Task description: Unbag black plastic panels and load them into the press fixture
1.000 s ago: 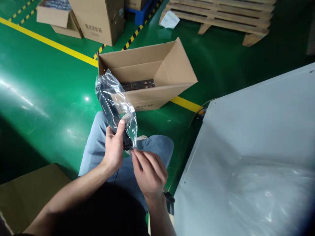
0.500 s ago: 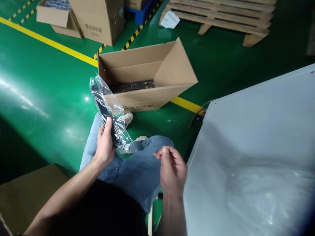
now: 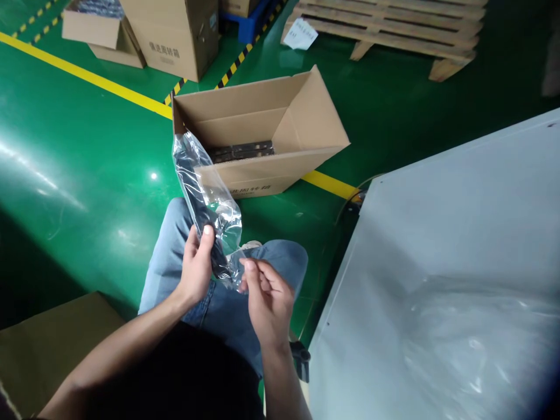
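Gripping black part [image 3: 189, 182] in clear bag [image 3: 228, 217] with left hand [image 3: 196, 267], just this side of open carton [image 3: 266, 174], overlapping its left front corner in view. Pinching bag's near end with right hand [image 3: 270, 300].

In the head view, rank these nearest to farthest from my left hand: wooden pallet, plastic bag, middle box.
1. Plastic bag: held in your left hand.
2. Middle box: on the floor ahead, slightly right.
3. Wooden pallet: beyond the box, farther right.
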The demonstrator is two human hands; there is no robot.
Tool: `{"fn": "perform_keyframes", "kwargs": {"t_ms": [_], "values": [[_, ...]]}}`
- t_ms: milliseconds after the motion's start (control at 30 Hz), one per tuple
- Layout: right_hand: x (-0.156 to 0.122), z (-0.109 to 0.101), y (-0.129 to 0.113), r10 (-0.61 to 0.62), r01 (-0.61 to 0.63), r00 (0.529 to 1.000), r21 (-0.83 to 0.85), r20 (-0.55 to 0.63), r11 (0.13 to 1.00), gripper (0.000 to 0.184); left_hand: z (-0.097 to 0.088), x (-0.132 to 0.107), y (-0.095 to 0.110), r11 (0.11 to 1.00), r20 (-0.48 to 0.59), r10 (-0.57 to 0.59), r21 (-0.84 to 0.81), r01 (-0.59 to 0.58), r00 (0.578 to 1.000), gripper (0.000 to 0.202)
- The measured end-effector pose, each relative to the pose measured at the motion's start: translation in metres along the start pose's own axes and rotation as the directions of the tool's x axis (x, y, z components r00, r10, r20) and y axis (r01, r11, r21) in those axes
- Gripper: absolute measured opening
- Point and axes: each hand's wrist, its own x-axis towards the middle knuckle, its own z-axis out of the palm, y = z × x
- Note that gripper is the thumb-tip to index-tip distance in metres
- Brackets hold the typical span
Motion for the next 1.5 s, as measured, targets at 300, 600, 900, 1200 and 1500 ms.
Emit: {"fn": "perform_keyframes", "kwargs": {"t_ms": [300,600,900,1200,1500], "values": [[0.000,-0.011,-0.009,-0.243,0.241,0.970,-0.101,-0.017,0.965,0.025,0.001,-0.006,0.013,0.985,0.025,0.156,0.065,-0.157,0.988,0.063],[0.010,0.001,-0.011,-0.163,0.156,0.987,-0.274,-0.004,0.949,0.041,0.002,-0.018,0.009,0.987,0.179,0.080,0.126,-0.104,0.980,0.062],[0.016,0.000,-0.011,-0.118,0.124,0.992,-0.186,0.047,0.975,0.040,-0.003,-0.010,0.000,1.000,0.240,-0.008,-0.001,0.008,0.971,0.063],[0.000,-0.004,-0.016,-0.388,0.376,0.921,-0.287,0.014,0.881,0.024,-0.014,0.000,-0.005,0.997,0.397,-0.038,-0.053,0.064,0.917,0.057],[0.004,-0.015,-0.017,-0.722,0.693,0.650,-0.576,0.237,0.434,0.015,0.004,-0.005,0.009,0.982,0.382,-0.150,-0.047,0.181,0.912,0.054]]}}
